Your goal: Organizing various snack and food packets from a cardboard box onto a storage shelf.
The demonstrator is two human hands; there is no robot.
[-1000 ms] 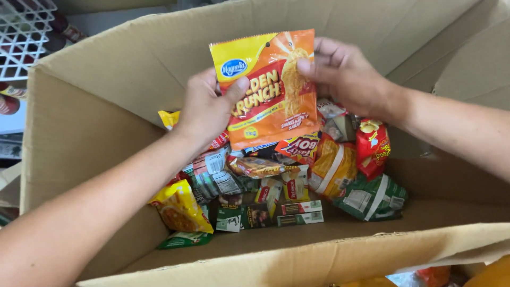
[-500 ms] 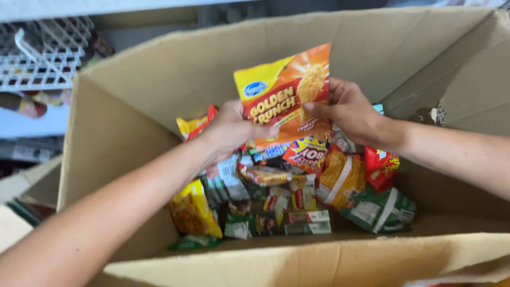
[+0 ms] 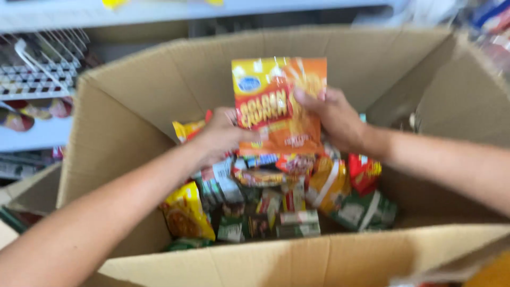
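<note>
Nearest edge: front wall of the big cardboard box (image 3: 329, 260) is running across the bottom of the view, flaps open. Both bare forearms are reaching in over it, left from lower left, right from the right side. Inside, on the box floor, a loose heap of small snack packets (image 3: 276, 207) is lying: a yellow packet (image 3: 183, 215) against the left wall, a green packet (image 3: 366, 210) at the right, a red packet (image 3: 364, 172) just behind it, mixed small ones between. Above the heap the left hand (image 3: 220, 138) is gripping the lower left edge of an orange-and-yellow snack bag (image 3: 279, 106), fingers closed on it. The right hand (image 3: 334, 119) is clamping the bag's right side, thumb on the front. The bag is being held upright, in the air, clear of the heap, in front of the box's back wall. Farther off, beyond the box, a white wire rack (image 3: 42, 69) is sitting at upper left and a pale shelf edge (image 3: 159, 10) is crossing the top. Picture is blurry.
</note>
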